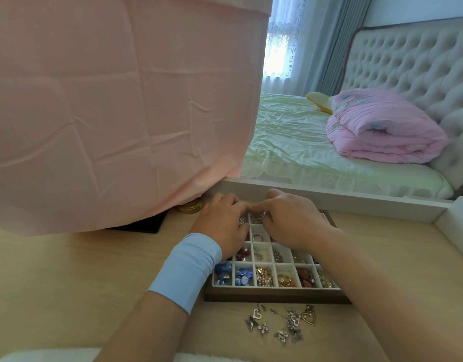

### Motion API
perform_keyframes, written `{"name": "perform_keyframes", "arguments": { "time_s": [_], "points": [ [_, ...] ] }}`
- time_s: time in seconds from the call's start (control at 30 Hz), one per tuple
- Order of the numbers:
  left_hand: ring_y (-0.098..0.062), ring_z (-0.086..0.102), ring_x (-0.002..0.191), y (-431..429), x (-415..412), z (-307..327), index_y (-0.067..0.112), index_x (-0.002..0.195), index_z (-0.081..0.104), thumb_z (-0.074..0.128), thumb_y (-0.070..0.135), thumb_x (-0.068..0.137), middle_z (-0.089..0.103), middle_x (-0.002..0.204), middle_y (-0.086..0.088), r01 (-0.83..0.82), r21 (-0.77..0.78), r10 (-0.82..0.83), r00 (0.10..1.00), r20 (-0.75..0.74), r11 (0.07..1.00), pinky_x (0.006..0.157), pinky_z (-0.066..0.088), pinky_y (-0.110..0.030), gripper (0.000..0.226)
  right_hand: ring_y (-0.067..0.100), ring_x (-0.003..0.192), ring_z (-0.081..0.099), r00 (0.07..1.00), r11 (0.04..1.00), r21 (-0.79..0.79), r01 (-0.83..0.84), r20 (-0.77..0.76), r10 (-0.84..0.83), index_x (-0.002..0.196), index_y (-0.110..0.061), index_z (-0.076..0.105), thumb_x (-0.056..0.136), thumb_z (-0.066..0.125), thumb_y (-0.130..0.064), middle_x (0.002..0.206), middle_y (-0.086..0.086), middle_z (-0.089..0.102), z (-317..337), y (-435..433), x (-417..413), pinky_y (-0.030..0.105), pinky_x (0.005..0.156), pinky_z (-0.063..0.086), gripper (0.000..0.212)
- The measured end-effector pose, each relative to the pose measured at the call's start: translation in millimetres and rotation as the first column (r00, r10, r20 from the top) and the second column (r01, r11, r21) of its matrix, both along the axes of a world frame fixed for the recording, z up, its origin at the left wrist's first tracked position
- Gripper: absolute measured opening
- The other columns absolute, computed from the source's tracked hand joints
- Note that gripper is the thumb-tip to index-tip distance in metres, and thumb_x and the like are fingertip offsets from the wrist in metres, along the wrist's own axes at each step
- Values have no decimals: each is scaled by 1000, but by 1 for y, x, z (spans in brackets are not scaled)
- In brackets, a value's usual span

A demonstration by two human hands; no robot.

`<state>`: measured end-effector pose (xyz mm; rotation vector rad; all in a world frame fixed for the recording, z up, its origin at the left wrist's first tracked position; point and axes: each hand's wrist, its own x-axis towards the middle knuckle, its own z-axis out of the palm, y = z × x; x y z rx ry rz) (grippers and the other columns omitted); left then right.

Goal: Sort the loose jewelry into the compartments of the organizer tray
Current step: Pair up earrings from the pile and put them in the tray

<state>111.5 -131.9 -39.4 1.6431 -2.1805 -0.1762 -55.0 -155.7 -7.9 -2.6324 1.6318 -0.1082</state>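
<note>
Left hand (222, 226) and right hand (290, 220) together over organizer tray (277, 297) far cells, right pinching silver piece (258, 218), left grip unclear; loose jewelry (282, 323) on table (94, 270) behind wrists looks light, tangle-prone, so pinch pendant bodies.

The organizer tray (277, 296) sits on the table (81, 270), right of centre. Just before its near rim, on the tabletop and apart from the tray, lies the loose jewelry (282, 322). More pieces lie in the near rows of compartments. Both hands are over the far rows, left hand (222, 223) on the left and right hand (290, 220) on the right, fingertips close together above one far compartment. Behind and left of the tray stands a round tin (189, 206), half under the draped cloth (107, 113). Behind the table's back ledge lies a bed (290, 142), with a folded quilt (382, 126) on it at the right, against the headboard (413, 61).
</note>
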Motion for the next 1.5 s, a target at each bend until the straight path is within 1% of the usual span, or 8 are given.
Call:
{"name": "perform_keyframes", "arguments": {
  "time_s": [0.13,0.27,0.43,0.8,1.03,1.2,1.4,1.5],
  "points": [
    [-15,36,121,-1,0,0,34,129,53,51,32,95,48,125,7,-5,2,5,1000,4,1000,105,35,-35,34,18,104,59,995,993,104,53,81,-61,113,-35,70,100,44,-25,114,-7,52,-2,-6,0,38,91,51,30],
    [-15,36,120,-2,-1,-1,34,128,53,51,33,94,48,124,8,-4,-4,4,1000,-2,1000,104,35,-34,34,12,99,55,981,989,118,90,159,-108,94,-41,68,97,47,-26,109,-12,53,-4,-13,-4,35,89,48,26],
    [-15,36,120,-3,-1,-2,34,127,55,51,33,94,47,123,8,-3,-8,3,1000,3,1000,105,35,-37,33,13,99,57,993,994,89,69,85,-76,109,-41,73,100,45,-28,109,-11,52,-8,-13,-3,34,85,50,32],
    [-14,36,120,-4,1,-1,34,126,55,51,32,95,49,123,8,5,-2,-5,1000,-10,1000,106,36,-36,32,12,102,55,995,988,146,44,81,-56,110,-46,72,99,45,-26,110,-13,50,-4,-15,-6,33,89,48,35],
    [-14,42,116,6,-4,16,34,121,57,52,35,95,52,122,8,37,12,-37,999,10,999,103,38,-36,27,7,97,56,977,999,32,33,210,-39,112,-41,69,101,48,-31,110,-15,55,23,17,-30,29,86,45,27],
    [-5,51,90,41,-22,44,36,97,58,55,38,93,56,97,16,147,-7,-147,988,-46,989,83,49,-30,5,-5,75,54,977,990,107,-93,201,70,96,-48,68,95,58,-38,93,-24,58,29,70,-59,18,70,42,15],
    [-1,50,80,97,-37,47,38,94,59,54,40,91,56,89,18,302,-55,-298,952,73,952,67,42,-17,6,1,86,56,988,981,131,-147,61,140,98,-54,68,88,67,-43,89,-19,60,19,105,-81,16,70,42,15],
    [-2,47,83,112,-37,31,37,95,62,56,40,89,57,90,18,339,-98,-324,935,142,936,64,36,-15,9,3,84,49,987,981,114,-156,-18,159,107,-53,70,87,67,-46,78,-23,55,17,113,-79,11,63,31,22]
  ]
}}
